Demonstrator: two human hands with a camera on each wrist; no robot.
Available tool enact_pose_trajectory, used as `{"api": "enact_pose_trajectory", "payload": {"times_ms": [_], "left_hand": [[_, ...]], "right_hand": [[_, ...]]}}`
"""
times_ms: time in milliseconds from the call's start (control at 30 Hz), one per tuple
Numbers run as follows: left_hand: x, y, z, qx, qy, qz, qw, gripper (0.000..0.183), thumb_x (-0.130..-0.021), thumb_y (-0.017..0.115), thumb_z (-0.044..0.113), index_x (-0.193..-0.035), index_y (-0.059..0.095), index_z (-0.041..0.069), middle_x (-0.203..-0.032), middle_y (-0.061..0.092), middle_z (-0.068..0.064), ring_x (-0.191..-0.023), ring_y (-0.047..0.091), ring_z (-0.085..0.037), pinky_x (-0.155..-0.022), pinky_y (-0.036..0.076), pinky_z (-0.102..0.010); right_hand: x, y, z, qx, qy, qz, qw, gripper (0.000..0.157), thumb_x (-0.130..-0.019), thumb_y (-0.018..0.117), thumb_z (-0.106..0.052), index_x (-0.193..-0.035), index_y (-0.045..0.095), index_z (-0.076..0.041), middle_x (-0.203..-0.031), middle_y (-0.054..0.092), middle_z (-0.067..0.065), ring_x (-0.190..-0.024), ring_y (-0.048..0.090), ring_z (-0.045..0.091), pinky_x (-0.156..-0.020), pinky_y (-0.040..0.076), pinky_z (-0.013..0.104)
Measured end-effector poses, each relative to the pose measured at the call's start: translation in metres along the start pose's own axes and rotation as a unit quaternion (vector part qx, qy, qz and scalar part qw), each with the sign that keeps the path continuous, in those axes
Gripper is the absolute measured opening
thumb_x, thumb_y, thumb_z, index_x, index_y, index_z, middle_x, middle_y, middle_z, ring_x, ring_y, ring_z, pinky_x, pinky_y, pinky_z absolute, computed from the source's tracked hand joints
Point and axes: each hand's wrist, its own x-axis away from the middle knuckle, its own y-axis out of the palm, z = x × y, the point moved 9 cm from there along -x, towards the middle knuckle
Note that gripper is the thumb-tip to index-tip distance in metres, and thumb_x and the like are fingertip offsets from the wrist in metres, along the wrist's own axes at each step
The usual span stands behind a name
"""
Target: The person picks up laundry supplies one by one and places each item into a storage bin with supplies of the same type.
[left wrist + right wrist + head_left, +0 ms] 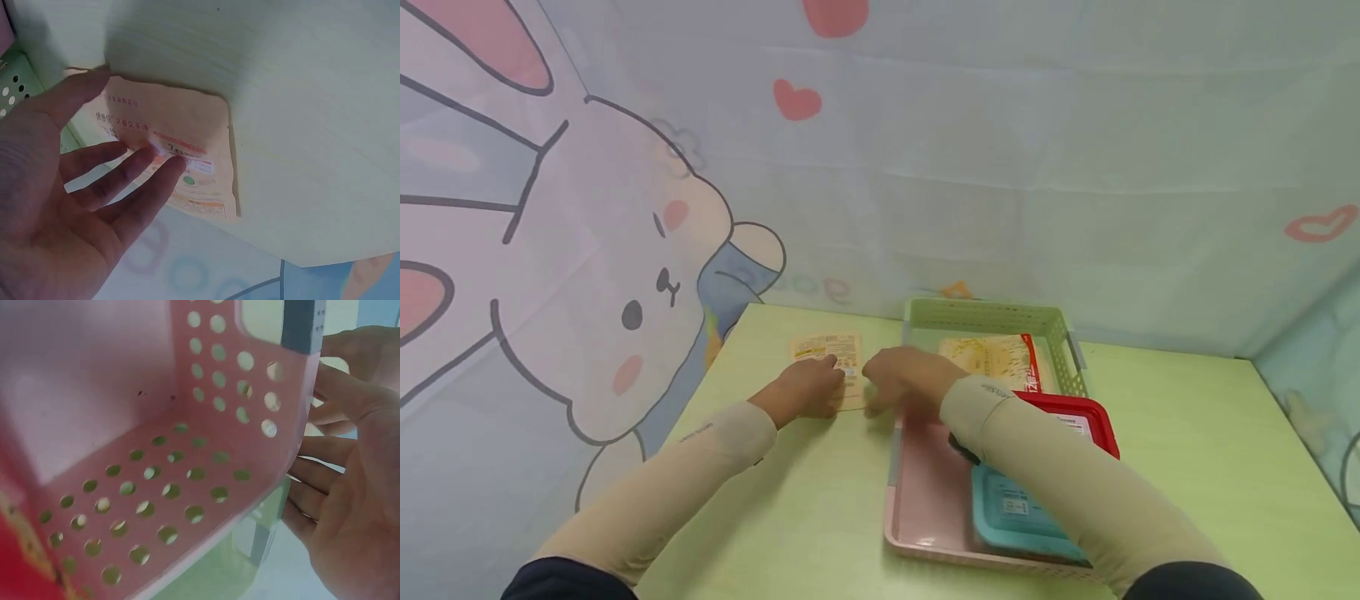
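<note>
A flat, pale orange packet (831, 344) with printed text lies on the table left of the baskets. My left hand (808, 387) is over its near left part. In the left wrist view, the fingers and thumb are spread over the packet (203, 122), with the thumb tip at one edge. To the packet's right, my right hand (908, 375) is by the basket's left rim. The right wrist view has its fingers loosely extended just outside the pink basket wall (250, 412), partly hidden by it. Nothing shows in the right hand's grasp.
A pink basket (925, 500) holds a blue-lidded container (1011, 500) and a red-lidded one (1101, 425), partly behind my right arm. Behind it, a green basket (985, 312) holds a yellowish packet (988, 354) with a red edge. A printed curtain (1075, 167) hangs behind the table.
</note>
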Motion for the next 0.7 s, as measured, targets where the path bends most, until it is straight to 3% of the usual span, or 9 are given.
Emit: {"api": "enact_pose_trajectory", "payload": {"times_ms": [233,433,567,700], "left_hand": [[-0.001,0.001,0.004,-0.03,-0.004,0.012,0.9995,0.043,-0.089,0.087,0.029,-0.114,0.064,0.003,-0.102,0.061,-0.014,-0.082,0.066,-0.03,-0.075,0.06,-0.044],[-0.001,0.002,0.008,-0.034,0.005,0.017,0.9992,0.051,-0.089,0.088,0.027,-0.129,0.062,0.008,-0.107,0.064,-0.015,-0.089,0.068,-0.033,-0.076,0.061,-0.045],[-0.003,-0.003,0.011,-0.042,0.014,0.025,0.9987,0.036,-0.086,0.091,0.026,-0.109,0.067,0.013,-0.097,0.064,-0.01,-0.08,0.065,-0.03,-0.069,0.06,-0.045],[-0.006,-0.007,0.012,-0.062,0.007,0.018,0.9979,0.03,-0.085,0.09,0.029,-0.094,0.065,0.016,-0.09,0.061,-0.006,-0.074,0.062,-0.025,-0.064,0.058,-0.042]], "right_hand": [[0.002,0.009,-0.005,-0.004,0.035,-0.046,0.998,0.062,-0.093,0.076,-0.047,-0.144,0.061,-0.016,-0.143,0.064,0.002,-0.131,0.061,0.026,-0.107,0.05,0.045],[0.002,0.014,-0.012,-0.012,0.029,-0.057,0.998,0.037,-0.093,0.079,-0.047,-0.114,0.069,-0.019,-0.115,0.07,-0.004,-0.101,0.066,0.019,-0.091,0.055,0.043],[0.0,0.016,-0.012,-0.012,0.031,-0.056,0.998,0.03,-0.092,0.08,-0.047,-0.106,0.071,-0.021,-0.103,0.069,-0.008,-0.087,0.065,0.017,-0.081,0.056,0.04],[0.0,0.018,-0.011,-0.006,0.033,-0.059,0.998,0.036,-0.091,0.081,-0.049,-0.113,0.072,-0.022,-0.106,0.069,-0.009,-0.089,0.065,0.016,-0.08,0.055,0.039]]}}
